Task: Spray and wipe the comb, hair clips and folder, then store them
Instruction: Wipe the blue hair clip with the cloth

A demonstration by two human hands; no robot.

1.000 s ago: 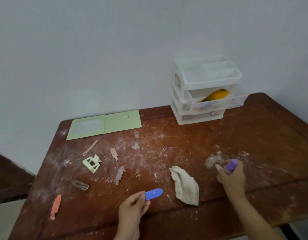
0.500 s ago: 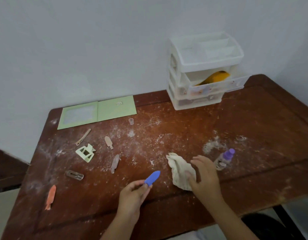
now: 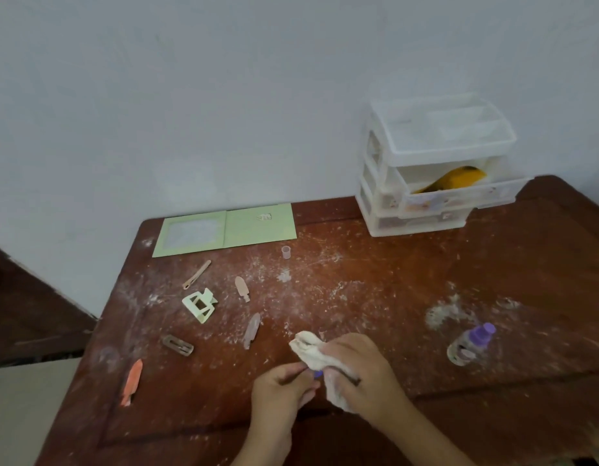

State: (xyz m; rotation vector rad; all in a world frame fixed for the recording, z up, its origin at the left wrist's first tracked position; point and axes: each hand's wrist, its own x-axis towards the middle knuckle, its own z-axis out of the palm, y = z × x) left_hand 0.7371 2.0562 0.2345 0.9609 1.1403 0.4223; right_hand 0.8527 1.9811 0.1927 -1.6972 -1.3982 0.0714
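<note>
1 blue clip (image 3: 318,374) is almost wholly covered: only a small tip shows between the left hand (image 3: 281,386), whose fingers are curled and pinching it, and the cloth (image 3: 320,359) bunched in the right hand (image 3: 362,373), whose fingers are closed round the fabric. Both hands meet just above the near edge of the surface (image 3: 409,264).

To wipe well, I would keep the left pinch firm at one end and draw the cloth along the clip's length, then turn it so the underside gets the same pass; a loose pinch could let so small a piece slip out.

Left of the hands lie 6 more pieces on the dusty wood: an orange clip (image 3: 132,381), a brown clip (image 3: 177,345), a pale green claw clip (image 3: 199,305), a thin tan clip (image 3: 197,279), a pink clip (image 3: 242,288) and a greyish clip (image 3: 252,330). The green folder (image 3: 225,233) lies open at the back, a small clear cap (image 3: 286,252) just in front of it. A purple-capped spray bottle (image 3: 470,344) lies tilted to the right, apart from the hands. The drawer unit (image 3: 436,169) stands at the rear with 1 drawer pulled out, something yellow (image 3: 451,183) inside; whether that is the comb I cannot tell.
</note>
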